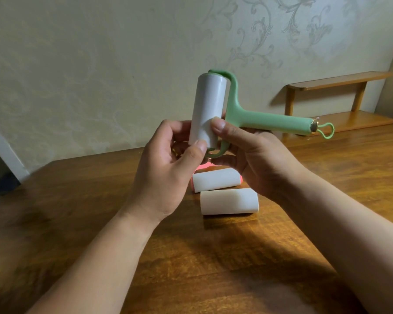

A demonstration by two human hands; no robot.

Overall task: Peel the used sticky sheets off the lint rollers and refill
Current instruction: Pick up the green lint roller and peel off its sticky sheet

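Note:
I hold a green lint roller (266, 122) above the table, its white sticky roll (208, 105) standing upright and its handle pointing right. My left hand (168, 168) grips the lower end of the roll, thumb on its front. My right hand (247, 159) supports the frame from underneath, with its thumb pressed on the roll's right edge. Below my hands on the table lies a pink lint roller (216, 179) with a white roll on it; its handle is hidden behind my hands. A loose white refill roll (229, 201) lies just in front of it.
The wooden table (77, 211) reaches to a patterned wall at the back. A low wooden shelf (331, 83) stands at the back right, behind the green handle's loop.

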